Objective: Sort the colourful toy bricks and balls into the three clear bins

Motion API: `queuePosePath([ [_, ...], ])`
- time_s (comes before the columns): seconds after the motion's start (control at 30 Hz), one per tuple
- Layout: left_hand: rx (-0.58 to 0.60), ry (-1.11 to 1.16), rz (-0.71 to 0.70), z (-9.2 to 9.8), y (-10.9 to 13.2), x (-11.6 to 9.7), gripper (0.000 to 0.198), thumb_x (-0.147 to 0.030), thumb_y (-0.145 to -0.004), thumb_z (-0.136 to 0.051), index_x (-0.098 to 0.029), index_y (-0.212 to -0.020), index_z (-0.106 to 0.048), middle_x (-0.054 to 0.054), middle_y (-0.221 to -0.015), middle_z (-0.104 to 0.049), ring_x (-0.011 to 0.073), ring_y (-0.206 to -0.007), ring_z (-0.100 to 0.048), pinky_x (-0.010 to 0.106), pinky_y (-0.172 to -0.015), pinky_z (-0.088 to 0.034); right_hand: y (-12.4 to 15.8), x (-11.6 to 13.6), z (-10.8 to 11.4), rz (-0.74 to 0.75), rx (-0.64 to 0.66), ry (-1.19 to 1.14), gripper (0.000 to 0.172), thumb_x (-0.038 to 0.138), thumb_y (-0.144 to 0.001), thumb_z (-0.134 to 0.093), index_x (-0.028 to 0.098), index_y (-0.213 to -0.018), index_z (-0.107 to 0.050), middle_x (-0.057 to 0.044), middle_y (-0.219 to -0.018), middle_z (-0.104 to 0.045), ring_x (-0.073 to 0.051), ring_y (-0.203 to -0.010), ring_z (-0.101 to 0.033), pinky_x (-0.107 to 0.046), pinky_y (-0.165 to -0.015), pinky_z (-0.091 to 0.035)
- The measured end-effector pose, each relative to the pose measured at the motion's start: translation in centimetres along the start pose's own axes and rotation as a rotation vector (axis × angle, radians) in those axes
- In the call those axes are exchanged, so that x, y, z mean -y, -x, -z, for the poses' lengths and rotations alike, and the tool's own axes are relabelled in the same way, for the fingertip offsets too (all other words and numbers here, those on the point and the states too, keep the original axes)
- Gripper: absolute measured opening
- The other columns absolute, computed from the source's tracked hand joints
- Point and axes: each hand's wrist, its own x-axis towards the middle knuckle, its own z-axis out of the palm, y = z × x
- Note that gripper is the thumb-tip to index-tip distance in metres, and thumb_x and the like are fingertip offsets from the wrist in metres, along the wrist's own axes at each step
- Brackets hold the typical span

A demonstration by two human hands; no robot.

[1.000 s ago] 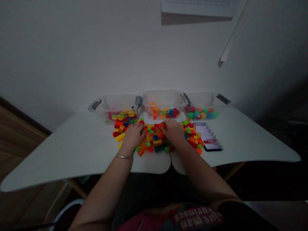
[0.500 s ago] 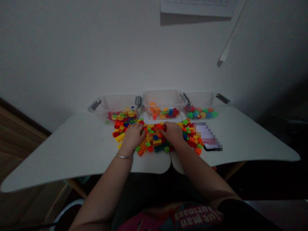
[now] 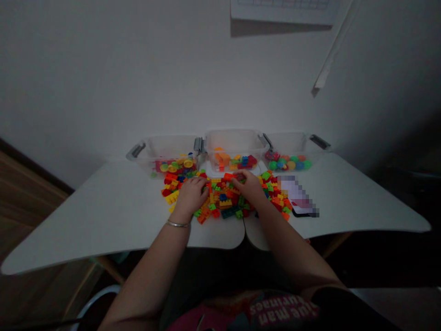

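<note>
A spread pile of colourful plastic toy bricks (image 3: 225,203) lies on the white table. My left hand (image 3: 192,195), with a bangle at its wrist, rests over the pile's left part. Its fingers curl in and its thumb lies close to them, beside orange pieces; what they grip, if anything, is hidden. On the pile's far side, my right hand (image 3: 250,186) is closed, thumb and fingers at the end of an orange-red toy brick (image 3: 228,176).
Behind the pile stand three clear bins: the left bin (image 3: 172,146) with mixed pieces, the middle bin (image 3: 236,138) with bricks, the right bin (image 3: 287,142) with coloured balls. A phone (image 3: 299,195), its screen blurred out, lies right of the pile. A wall (image 3: 172,69) rises behind.
My right hand has moved slightly away from me, and the orange-red toy brick at its fingertips has shifted the same way. My left hand stays nearly still.
</note>
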Motion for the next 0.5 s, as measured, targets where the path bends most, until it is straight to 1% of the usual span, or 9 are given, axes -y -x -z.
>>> queuePosePath([
  [0.1, 0.013, -0.005, 0.009, 0.3, 0.0, -0.2, 0.036, -0.031, -0.095, -0.046, -0.018, -0.118, -0.069, 0.010, -0.124, -0.070, 0.0278, -0.117, -0.060, 0.044, -0.105, -0.047, -0.7, 0.4, 0.6, -0.043, -0.071, -0.293, 0.027, 0.038, -0.079, -0.069, 0.021, -0.100, -0.066, -0.003, -0.085, -0.073, -0.020, -0.077, -0.071, -0.034, -0.072, -0.060],
  [0.2, 0.027, -0.015, 0.018, 0.5, 0.0, -0.3, 0.036, -0.030, -0.094, -0.046, -0.017, -0.119, -0.069, 0.012, -0.125, -0.070, 0.0293, -0.117, -0.060, 0.046, -0.103, -0.048, -1.9, 1.1, 1.7, 0.001, -0.174, -0.432, 0.032, 0.041, -0.080, -0.068, 0.021, -0.105, -0.064, -0.004, -0.091, -0.072, -0.019, -0.075, -0.071, -0.035, -0.071, -0.062],
  [0.27, 0.022, -0.008, 0.019, 0.5, 0.1, -0.3, 0.036, -0.030, -0.094, -0.046, -0.018, -0.119, -0.070, 0.012, -0.124, -0.070, 0.0292, -0.117, -0.060, 0.046, -0.103, -0.048, -3.1, 1.7, 2.8, 0.098, -0.249, -0.397, 0.029, 0.038, -0.082, -0.067, 0.022, -0.106, -0.064, -0.006, -0.102, -0.070, -0.018, -0.078, -0.070, -0.035, -0.074, -0.062],
  [0.33, 0.008, 0.001, 0.017, 0.3, 0.1, -0.1, 0.035, -0.030, -0.094, -0.047, -0.019, -0.118, -0.070, 0.011, -0.124, -0.070, 0.0288, -0.117, -0.061, 0.046, -0.103, -0.048, -4.4, 2.3, 3.9, 0.236, -0.321, -0.294, 0.022, 0.030, -0.085, -0.065, 0.023, -0.105, -0.065, -0.007, -0.115, -0.065, -0.017, -0.086, -0.069, -0.035, -0.080, -0.061],
  [0.4, -0.002, 0.000, 0.013, 0.1, 0.1, 0.0, 0.035, -0.030, -0.094, -0.047, -0.019, -0.117, -0.070, 0.011, -0.123, -0.070, 0.0286, -0.116, -0.061, 0.046, -0.104, -0.048, -5.7, 2.9, 4.7, 0.352, -0.359, -0.170, 0.017, 0.021, -0.086, -0.061, 0.023, -0.103, -0.067, -0.007, -0.116, -0.062, -0.018, -0.095, -0.066, -0.036, -0.086, -0.058],
  [0.5, -0.009, -0.010, 0.000, 0.0, 0.1, 0.2, 0.036, -0.030, -0.094, -0.046, -0.017, -0.117, -0.070, 0.011, -0.123, -0.070, 0.0286, -0.115, -0.061, 0.045, -0.103, -0.048, -7.5, 3.6, 4.8, 0.427, -0.321, -0.003, 0.020, 0.012, -0.087, -0.057, 0.022, -0.099, -0.068, -0.007, -0.111, -0.061, -0.020, -0.104, -0.062, -0.037, -0.091, -0.055],
])
